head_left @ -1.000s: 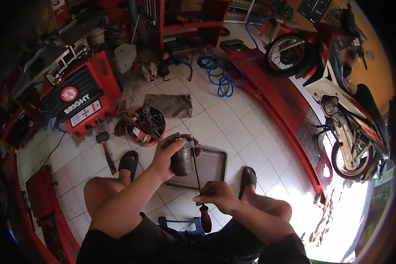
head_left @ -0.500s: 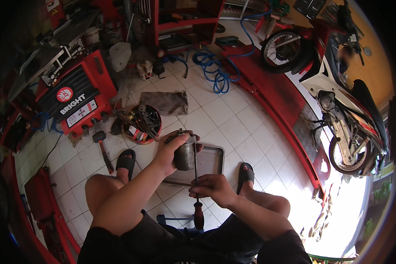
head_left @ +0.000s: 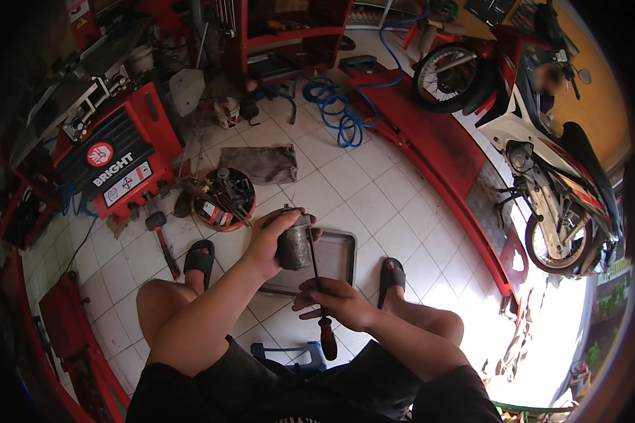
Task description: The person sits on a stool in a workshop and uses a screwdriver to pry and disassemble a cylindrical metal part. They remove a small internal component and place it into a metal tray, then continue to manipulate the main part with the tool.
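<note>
My left hand (head_left: 275, 247) grips a worn metal cylinder (head_left: 293, 247) with small fittings at its top. The long shaft of a red-handled screwdriver (head_left: 327, 338) meets the cylinder's top on the right side. My right hand (head_left: 331, 302) holds that shaft loosely below the cylinder, some fingers stretched out and the handle hanging beneath. Under the cylinder a shallow grey metal tray (head_left: 349, 257) lies on the tiled floor, between my sandalled feet.
Around me are a red machine (head_left: 152, 116), a hammer (head_left: 161, 236), a tool tub (head_left: 222, 201), a cloth (head_left: 259, 162), coiled blue hose (head_left: 339, 116) and a blue stool (head_left: 310, 352). A red lift (head_left: 437, 166) carries a motorcycle (head_left: 536, 176) at right, with a person (head_left: 547, 95) behind.
The screwdriver's handle has swung slightly right and up, tilting the shaft. My right hand's fingers have loosened and spread along it. The cylinder stays in my left hand.
</note>
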{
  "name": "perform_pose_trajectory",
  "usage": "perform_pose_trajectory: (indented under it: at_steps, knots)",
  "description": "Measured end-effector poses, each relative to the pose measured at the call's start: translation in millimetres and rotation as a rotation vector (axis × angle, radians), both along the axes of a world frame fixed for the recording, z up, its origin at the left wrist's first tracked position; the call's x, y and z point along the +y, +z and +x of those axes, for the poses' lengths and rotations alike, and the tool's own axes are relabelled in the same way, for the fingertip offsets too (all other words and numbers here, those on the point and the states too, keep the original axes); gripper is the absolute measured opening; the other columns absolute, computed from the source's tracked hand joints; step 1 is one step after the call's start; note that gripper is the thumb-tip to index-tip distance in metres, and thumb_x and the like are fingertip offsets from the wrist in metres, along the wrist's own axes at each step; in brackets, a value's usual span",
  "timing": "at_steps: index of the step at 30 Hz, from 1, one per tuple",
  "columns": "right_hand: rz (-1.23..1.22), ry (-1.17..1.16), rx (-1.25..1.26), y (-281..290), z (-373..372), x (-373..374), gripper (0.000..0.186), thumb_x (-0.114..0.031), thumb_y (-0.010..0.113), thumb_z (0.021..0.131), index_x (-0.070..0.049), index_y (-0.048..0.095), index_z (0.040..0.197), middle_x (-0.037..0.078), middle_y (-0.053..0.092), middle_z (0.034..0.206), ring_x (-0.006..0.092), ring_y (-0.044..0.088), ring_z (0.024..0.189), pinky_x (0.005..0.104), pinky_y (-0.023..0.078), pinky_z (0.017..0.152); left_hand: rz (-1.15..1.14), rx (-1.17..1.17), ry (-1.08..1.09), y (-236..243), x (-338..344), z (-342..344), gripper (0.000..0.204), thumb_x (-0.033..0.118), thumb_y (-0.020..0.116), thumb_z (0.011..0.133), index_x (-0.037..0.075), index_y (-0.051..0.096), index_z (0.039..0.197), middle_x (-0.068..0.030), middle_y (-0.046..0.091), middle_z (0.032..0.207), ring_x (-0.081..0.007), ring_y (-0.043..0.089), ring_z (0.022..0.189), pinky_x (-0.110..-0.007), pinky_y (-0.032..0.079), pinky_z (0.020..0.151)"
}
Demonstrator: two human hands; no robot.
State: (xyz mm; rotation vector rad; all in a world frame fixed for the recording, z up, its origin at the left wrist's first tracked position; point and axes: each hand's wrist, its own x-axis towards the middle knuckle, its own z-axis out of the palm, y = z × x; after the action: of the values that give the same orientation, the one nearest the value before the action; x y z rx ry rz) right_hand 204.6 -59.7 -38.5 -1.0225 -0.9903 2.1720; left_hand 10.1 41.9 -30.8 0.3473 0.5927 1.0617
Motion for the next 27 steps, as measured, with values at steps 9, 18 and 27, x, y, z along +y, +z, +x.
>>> perform_pose_trajectory:
  at_steps: [9, 18, 27]
  knots:
    - [0.11, 0.33, -0.233, 32, 23, 23, 0.038, -0.008, 0.066, 0.095, 0.01, 0.056, 0.128, 0.019, 0.072, 0.105, 0.0237, 0.073, 0.094, 0.0334, 0.06, 0.085, -0.055, -0.007, -0.055, -2, -2, 1, 0.028, 0.019, 0.071, 0.092, -0.001, 0.063, 0.109, -0.0192, 0.069, 0.105, -0.0357, 0.071, 0.094, -0.045, 0.059, 0.086]
    - [0.173, 0.2, -0.093, 35, 13, 16, 0.043, -0.008, 0.073, 0.092, 0.01, 0.056, 0.127, 0.016, 0.071, 0.098, 0.0226, 0.073, 0.088, 0.0313, 0.06, 0.079, -0.076, -0.009, -0.065, -12, -1, -1, 0.035, 0.027, 0.065, 0.094, 0.003, 0.058, 0.117, -0.0192, 0.066, 0.113, -0.0381, 0.067, 0.104, -0.049, 0.054, 0.097]
    - [0.077, 0.277, -0.272, 40, 18, 25, 0.045, -0.002, 0.069, 0.092, 0.01, 0.053, 0.133, 0.019, 0.07, 0.105, 0.024, 0.073, 0.09, 0.0334, 0.059, 0.086, -0.062, -0.019, -0.05, -2, 1, -2, 0.031, 0.024, 0.067, 0.093, 0.001, 0.059, 0.113, -0.0188, 0.067, 0.109, -0.0358, 0.069, 0.099, -0.047, 0.056, 0.093]
